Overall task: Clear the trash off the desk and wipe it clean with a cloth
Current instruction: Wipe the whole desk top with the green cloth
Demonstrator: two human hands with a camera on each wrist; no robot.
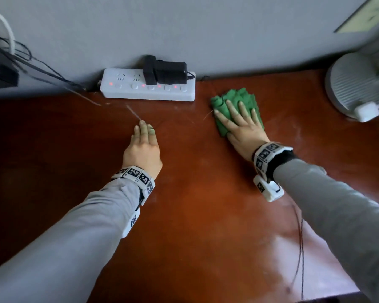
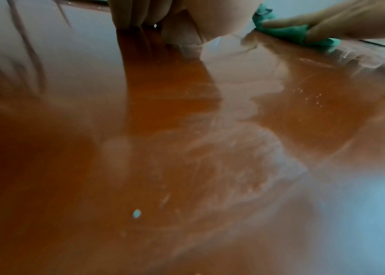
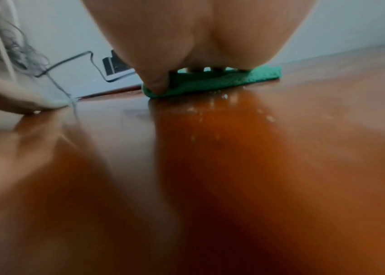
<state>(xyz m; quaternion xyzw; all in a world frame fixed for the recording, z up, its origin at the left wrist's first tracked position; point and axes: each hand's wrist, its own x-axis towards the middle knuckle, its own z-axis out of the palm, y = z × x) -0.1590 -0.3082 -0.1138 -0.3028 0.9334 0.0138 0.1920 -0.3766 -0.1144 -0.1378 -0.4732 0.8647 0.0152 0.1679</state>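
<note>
Green cloth (image 1: 236,110) crumpled, apparently damp, under right hand (image 1: 243,127).

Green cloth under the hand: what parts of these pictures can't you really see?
- Green cloth: its middle is hidden under the right hand in the head view.
- Right hand's fingers, right wrist view: the palm blocks most of them.
- Fan: cut off by the right edge in the head view.
- Power strip: socket markings too small to read.
- Desk: blurred in the left wrist view.
</note>
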